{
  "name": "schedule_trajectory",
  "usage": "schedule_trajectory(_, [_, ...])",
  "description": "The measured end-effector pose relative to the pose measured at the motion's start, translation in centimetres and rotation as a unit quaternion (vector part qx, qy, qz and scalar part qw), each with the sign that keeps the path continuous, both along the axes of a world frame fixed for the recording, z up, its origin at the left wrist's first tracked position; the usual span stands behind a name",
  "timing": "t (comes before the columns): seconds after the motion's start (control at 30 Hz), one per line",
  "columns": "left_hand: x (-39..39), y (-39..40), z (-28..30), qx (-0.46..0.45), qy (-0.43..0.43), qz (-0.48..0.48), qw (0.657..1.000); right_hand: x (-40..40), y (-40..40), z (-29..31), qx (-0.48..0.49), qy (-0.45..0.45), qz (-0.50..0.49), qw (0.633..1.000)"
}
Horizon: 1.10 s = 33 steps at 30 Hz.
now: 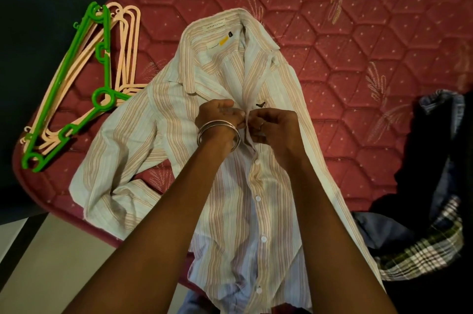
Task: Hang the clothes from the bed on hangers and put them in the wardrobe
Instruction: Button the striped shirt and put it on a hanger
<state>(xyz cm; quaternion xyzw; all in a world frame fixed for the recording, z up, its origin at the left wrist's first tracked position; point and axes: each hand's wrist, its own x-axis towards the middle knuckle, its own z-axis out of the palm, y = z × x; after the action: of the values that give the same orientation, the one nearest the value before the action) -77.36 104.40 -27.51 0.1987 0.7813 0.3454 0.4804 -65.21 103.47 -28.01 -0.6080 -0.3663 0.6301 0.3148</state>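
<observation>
A striped shirt (230,173) lies face up on the red quilted mattress (358,32), with its collar pointing away from the person and its lower hem hanging over the near edge of the bed. Both hands meet at the front placket, just below the open collar. The left hand (220,114) has its fingers curled and pinches the left edge of the placket; thin metal bangles (217,133) sit on this wrist. The right hand (275,124) pinches the other edge with bent fingers — the two hands are almost touching. Below them, several white buttons (258,198) on the placket are closed.

To the left of the shirt, near the mattress corner, lies a stack of plastic hangers — one green hanger (102,95) on top of several peach hangers (128,52). At the right edge of the bed lies a pile of dark clothes (422,211), with a checked garment (430,244) in it.
</observation>
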Motion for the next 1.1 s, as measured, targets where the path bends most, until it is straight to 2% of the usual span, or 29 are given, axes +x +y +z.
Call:
schedule_trajectory(0.1, [-0.2, 0.5, 0.4, -0.026, -0.053, 0.018, 0.998, -0.5, 0.1, -0.6, 0.045, -0.072, -0.001, 0.996])
schedule_trajectory(0.17, [-0.2, 0.6, 0.8, -0.041, -0.059, 0.001, 0.997, -0.7, 0.0, -0.7, 0.090, -0.141, -0.004, 0.986])
schedule_trajectory(0.33, [-0.4, 0.7, 0.9, -0.041, -0.001, -0.024, 0.999, -2.2, -0.8, -0.6, 0.165, -0.243, -0.022, 0.955])
schedule_trajectory(0.5, [-0.2, 0.2, 0.6, 0.008, 0.057, -0.007, 0.998, -3.0, -1.3, -1.1, 0.184, -0.249, -0.039, 0.950])
schedule_trajectory(0.77, [-0.4, 0.0, -0.6, 0.023, 0.058, 0.015, 0.998, -2.6, -1.8, -1.4, 0.203, -0.232, -0.029, 0.951])
schedule_trajectory(0.87, [-0.4, -0.1, -0.7, 0.015, 0.031, 0.023, 0.999, -2.5, -1.9, -1.9, 0.257, -0.268, -0.021, 0.928])
schedule_trajectory(0.93, [-0.3, -0.2, -0.8, -0.003, -0.021, 0.039, 0.999, -2.5, -1.9, -2.1, 0.282, -0.288, -0.021, 0.915])
schedule_trajectory(1.1, [-0.4, -0.1, -0.8, -0.034, -0.053, 0.047, 0.997, -2.4, -2.5, -2.5, 0.278, -0.292, -0.033, 0.915])
